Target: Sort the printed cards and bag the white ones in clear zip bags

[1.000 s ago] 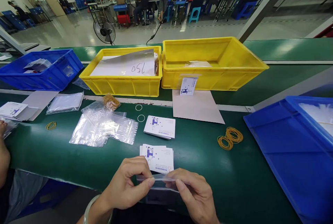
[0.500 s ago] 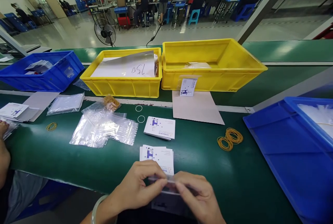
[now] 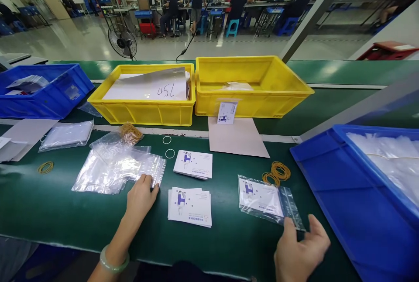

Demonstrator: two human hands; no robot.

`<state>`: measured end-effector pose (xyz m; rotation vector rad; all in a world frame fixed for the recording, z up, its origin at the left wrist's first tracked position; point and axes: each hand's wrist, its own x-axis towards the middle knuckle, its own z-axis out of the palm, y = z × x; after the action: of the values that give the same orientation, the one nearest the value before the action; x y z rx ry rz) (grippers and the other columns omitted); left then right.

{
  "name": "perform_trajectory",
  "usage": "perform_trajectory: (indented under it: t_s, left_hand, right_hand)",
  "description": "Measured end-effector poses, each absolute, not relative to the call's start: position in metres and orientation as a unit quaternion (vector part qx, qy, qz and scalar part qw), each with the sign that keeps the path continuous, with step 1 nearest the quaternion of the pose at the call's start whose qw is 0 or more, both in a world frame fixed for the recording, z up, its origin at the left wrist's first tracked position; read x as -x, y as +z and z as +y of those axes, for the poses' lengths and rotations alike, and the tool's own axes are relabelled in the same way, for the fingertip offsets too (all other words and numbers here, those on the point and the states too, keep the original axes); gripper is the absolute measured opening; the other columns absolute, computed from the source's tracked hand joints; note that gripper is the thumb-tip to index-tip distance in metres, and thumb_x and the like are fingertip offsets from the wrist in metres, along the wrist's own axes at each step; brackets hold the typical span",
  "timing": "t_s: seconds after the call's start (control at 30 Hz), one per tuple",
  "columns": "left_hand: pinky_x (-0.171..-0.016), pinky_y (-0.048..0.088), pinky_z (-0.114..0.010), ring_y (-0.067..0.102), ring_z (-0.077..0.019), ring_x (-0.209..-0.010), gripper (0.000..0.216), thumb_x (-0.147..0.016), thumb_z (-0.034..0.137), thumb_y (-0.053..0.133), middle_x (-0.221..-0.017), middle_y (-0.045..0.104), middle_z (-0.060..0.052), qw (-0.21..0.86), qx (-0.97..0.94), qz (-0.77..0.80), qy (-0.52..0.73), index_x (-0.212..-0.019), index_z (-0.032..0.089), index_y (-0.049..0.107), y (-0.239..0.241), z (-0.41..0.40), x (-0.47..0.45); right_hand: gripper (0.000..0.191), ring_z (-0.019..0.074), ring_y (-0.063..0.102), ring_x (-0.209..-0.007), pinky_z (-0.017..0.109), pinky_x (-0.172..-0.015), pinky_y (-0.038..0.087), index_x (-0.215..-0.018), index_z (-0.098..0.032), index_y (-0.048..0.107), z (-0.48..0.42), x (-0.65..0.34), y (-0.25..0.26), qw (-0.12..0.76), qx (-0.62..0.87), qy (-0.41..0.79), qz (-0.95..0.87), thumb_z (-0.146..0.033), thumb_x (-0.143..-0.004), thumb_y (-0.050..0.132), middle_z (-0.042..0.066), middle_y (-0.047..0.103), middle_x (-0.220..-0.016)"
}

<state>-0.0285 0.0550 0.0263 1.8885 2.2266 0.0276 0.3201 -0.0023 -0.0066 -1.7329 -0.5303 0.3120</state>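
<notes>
My left hand (image 3: 140, 199) has its fingertips and thumb on the right edge of a pile of clear zip-lock bags (image 3: 108, 164), pinching a bag's edge. On the right, my right hand (image 3: 301, 247) has thumb and fingers apart at the zip end of a clear bag (image 3: 290, 203) lying on the table. Inside that bag is a printed white card (image 3: 260, 197). Between my hands lie two small stacks of printed white cards, a nearer stack (image 3: 190, 208) and a farther stack (image 3: 194, 164).
Yellow rubber bands (image 3: 278, 173) lie behind the filled bag. A tilted blue bin (image 3: 343, 212) stands at right. Two yellow bins, one left (image 3: 140, 114) and one right (image 3: 255, 104), line the back, with a cardboard sheet (image 3: 237, 140) in front. Another blue bin (image 3: 62, 98) is at left.
Both hands were together at a clear bag near the table's front edge. Now the left hand is at the bag pile, and the right has moved right, where a bagged card lies.
</notes>
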Motion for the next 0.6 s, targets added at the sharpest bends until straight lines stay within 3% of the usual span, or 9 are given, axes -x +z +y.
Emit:
perform_trajectory:
  t_s: [0.03,0.1,0.2,0.3,0.37,0.47,0.53,0.6]
  left_hand:
    - [-0.056,0.040,-0.028,0.067,-0.0241,-0.084,0.019,-0.094,0.025,0.042,-0.098,0.065,-0.008,0.112,-0.642,0.759,0.004,-0.092,0.017,0.059,0.025,0.055,0.028]
    - [-0.055,0.037,-0.027,0.067,-0.0231,-0.079,0.020,-0.094,0.021,0.039,-0.095,0.066,-0.008,0.117,-0.641,0.759,-0.005,-0.089,0.018,0.059,0.025,0.055,0.028]
    - [-0.055,0.036,-0.028,0.067,-0.0227,-0.075,0.021,-0.093,0.018,0.038,-0.091,0.067,-0.007,0.126,-0.643,0.755,-0.006,-0.084,0.019,0.057,0.027,0.057,0.028]
    - [-0.057,0.039,-0.027,0.067,-0.0213,-0.074,0.021,-0.093,0.020,0.038,-0.087,0.068,-0.005,0.135,-0.647,0.750,0.008,-0.080,0.021,0.054,0.031,0.058,0.030]
    - [-0.059,0.041,-0.027,0.067,-0.0206,-0.072,0.023,-0.094,0.022,0.035,-0.084,0.068,-0.004,0.135,-0.645,0.752,0.019,-0.080,0.022,0.053,0.032,0.055,0.033]
    - [-0.060,0.046,-0.030,0.069,-0.0232,-0.075,0.023,-0.095,0.030,0.032,-0.092,0.069,-0.006,0.127,-0.643,0.753,0.054,-0.091,0.022,0.054,0.023,0.044,0.044]
    - [-0.062,0.050,-0.033,0.070,-0.0270,-0.086,0.026,-0.094,0.041,0.037,-0.106,0.068,-0.009,0.130,-0.662,0.734,0.082,-0.101,0.023,0.054,0.010,0.039,0.051]
    - [-0.073,0.055,-0.036,0.070,-0.0265,-0.085,0.024,-0.089,0.044,0.049,-0.097,0.068,-0.008,0.147,-0.682,0.710,0.097,-0.092,0.022,0.059,-0.006,0.047,0.053]
  right_hand:
    - [0.049,0.0324,0.040,-0.138,0.053,-0.118,0.026,-0.127,-0.016,0.055,-0.004,-0.316,-0.005,0.580,0.761,0.108,-0.269,-0.037,-0.084,0.066,0.016,0.050,-0.141]
    - [0.045,0.0341,0.050,-0.129,0.055,-0.111,0.035,-0.122,-0.015,0.061,-0.003,-0.303,-0.001,0.510,0.764,0.135,-0.371,-0.045,-0.088,0.059,0.017,0.058,-0.134]
    - [0.049,0.0350,0.060,-0.116,0.054,-0.098,0.048,-0.118,-0.018,0.064,0.007,-0.275,0.000,0.392,0.707,0.317,-0.496,-0.054,-0.086,0.057,0.015,0.065,-0.125]
    - [0.056,0.0362,0.053,-0.126,0.055,-0.104,0.043,-0.129,-0.019,0.058,0.021,-0.244,-0.002,0.299,0.651,0.403,-0.569,-0.048,-0.082,0.064,0.015,0.060,-0.134]
    - [0.054,0.0370,0.048,-0.131,0.057,-0.108,0.037,-0.131,-0.017,0.054,0.029,-0.230,-0.003,0.278,0.623,0.428,-0.592,-0.041,-0.083,0.062,0.016,0.056,-0.137]
    - [0.035,0.0340,0.050,-0.127,0.055,-0.109,0.036,-0.118,-0.017,0.058,0.038,-0.221,-0.003,0.291,0.596,0.448,-0.600,-0.030,-0.086,0.055,0.017,0.057,-0.132]
    - [0.026,0.0295,0.053,-0.124,0.048,-0.108,0.038,-0.109,-0.018,0.059,0.038,-0.221,-0.001,0.312,0.598,0.442,-0.591,-0.020,-0.084,0.054,0.014,0.060,-0.129]
    - [0.029,0.0253,0.057,-0.120,0.041,-0.106,0.042,-0.106,-0.019,0.058,0.035,-0.222,0.000,0.337,0.619,0.426,-0.568,-0.011,-0.079,0.054,0.012,0.062,-0.126]
